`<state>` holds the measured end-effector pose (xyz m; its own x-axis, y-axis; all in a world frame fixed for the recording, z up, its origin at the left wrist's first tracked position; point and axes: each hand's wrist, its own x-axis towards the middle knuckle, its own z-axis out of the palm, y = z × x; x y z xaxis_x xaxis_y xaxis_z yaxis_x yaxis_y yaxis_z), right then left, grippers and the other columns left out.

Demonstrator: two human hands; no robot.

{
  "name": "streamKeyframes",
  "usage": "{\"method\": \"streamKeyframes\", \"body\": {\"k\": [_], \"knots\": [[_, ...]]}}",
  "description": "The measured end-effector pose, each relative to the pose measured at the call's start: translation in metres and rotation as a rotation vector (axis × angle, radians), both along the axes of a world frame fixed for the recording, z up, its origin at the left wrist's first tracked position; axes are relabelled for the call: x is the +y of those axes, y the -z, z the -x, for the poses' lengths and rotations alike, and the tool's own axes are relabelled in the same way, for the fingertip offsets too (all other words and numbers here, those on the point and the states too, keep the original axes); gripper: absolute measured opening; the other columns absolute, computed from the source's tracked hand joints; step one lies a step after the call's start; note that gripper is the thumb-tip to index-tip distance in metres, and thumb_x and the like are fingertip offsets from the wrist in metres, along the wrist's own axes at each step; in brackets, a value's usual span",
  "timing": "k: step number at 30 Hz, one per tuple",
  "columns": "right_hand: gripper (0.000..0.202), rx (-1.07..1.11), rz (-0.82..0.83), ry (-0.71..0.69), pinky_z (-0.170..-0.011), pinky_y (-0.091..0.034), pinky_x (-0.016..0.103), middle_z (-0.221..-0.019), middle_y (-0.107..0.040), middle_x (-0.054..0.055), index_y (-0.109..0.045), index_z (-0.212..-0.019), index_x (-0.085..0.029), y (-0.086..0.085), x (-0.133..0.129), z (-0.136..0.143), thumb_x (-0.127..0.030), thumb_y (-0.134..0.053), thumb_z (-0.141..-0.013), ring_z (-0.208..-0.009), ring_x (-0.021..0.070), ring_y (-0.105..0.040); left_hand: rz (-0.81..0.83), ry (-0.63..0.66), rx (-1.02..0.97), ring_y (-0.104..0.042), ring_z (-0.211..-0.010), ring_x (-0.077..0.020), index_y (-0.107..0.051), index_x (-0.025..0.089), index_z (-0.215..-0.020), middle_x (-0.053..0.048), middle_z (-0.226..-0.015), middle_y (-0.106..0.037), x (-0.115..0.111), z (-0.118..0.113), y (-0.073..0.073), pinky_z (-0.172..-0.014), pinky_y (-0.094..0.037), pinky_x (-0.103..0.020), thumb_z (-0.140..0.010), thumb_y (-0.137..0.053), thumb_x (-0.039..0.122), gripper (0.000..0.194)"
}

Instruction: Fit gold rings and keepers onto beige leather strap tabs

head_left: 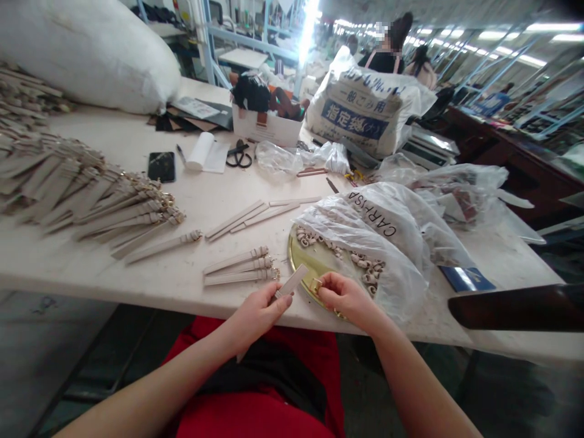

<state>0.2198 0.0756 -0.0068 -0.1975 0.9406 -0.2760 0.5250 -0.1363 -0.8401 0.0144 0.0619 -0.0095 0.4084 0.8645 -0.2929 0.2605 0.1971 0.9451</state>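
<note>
My left hand (263, 309) is closed on a pale strap (294, 278), whose flat end points up and to the right. In my right hand (344, 298), thumb and fingers pinch a small gold buckle (316, 285), held a short way from the strap's end. Below the right hand lies a gold-rimmed round tray (296, 258) with several small pale loops (367, 267) on it, partly covered by a clear plastic bag. Left of my hands, several straps with buckles (239, 267) lie side by side on the table.
A large heap of buckled straps (77, 182) fills the table's left. Plain strips (258, 216) lie mid-table. Behind them are a phone (161, 166), black scissors (239, 154), a white box (267, 126) and a stuffed plastic sack (360, 109). A dark bar (515, 307) juts in from the right.
</note>
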Motion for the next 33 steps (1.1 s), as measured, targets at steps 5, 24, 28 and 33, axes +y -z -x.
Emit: {"method": "streamKeyframes", "body": {"k": [5, 24, 28, 33], "knots": [[0.011, 0.543, 0.234, 0.009, -0.046, -0.035, 0.019, -0.059, -0.054, -0.006, -0.048, -0.074, -0.018, 0.0, -0.027, 0.045, -0.027, -0.055, -0.073, -0.045, 0.0052, -0.042, 0.088, -0.044, -0.113, -0.033, -0.045, -0.007, -0.049, 0.016, -0.085, 0.008, -0.051, -0.037, 0.002, -0.006, -0.007, -0.046, -0.029, -0.019, -0.078, -0.045, 0.05, 0.035], [0.014, 1.183, 0.327, 0.751, -0.074, -0.05, 0.021, -0.086, -0.067, 0.002, -0.066, -0.078, -0.017, 0.032, -0.029, 0.062, -0.024, -0.069, -0.066, -0.076, 0.0099, -0.061, -0.145, 0.086, 0.343, -0.048, -0.063, -0.0133, -0.053, 0.017, -0.077, 0.002, -0.065, -0.053, -0.019, 0.013, 0.011, -0.059, -0.033, -0.023, -0.083, -0.036, 0.036, 0.026], [0.017, 1.152, 0.288, 0.75, -0.073, -0.05, 0.024, -0.088, -0.066, 0.002, -0.065, -0.082, -0.019, 0.03, -0.035, 0.073, -0.022, -0.069, -0.065, -0.078, 0.0123, -0.061, -0.158, 0.086, 0.364, -0.048, -0.062, -0.0133, -0.051, 0.017, -0.073, 0.002, -0.064, -0.053, -0.018, 0.008, 0.016, -0.058, -0.032, -0.023, -0.084, -0.034, 0.035, 0.026], [0.024, 1.109, 0.207, 0.706, -0.08, -0.047, 0.029, -0.089, -0.065, 0.0, -0.062, -0.087, -0.021, 0.038, -0.049, 0.09, -0.025, -0.07, -0.064, -0.08, 0.0136, -0.06, -0.129, 0.063, 0.211, -0.05, -0.071, -0.0145, -0.052, 0.016, -0.079, -0.001, -0.076, -0.058, -0.016, 0.001, 0.015, -0.065, -0.037, -0.024, -0.084, -0.036, 0.038, 0.028]]}}
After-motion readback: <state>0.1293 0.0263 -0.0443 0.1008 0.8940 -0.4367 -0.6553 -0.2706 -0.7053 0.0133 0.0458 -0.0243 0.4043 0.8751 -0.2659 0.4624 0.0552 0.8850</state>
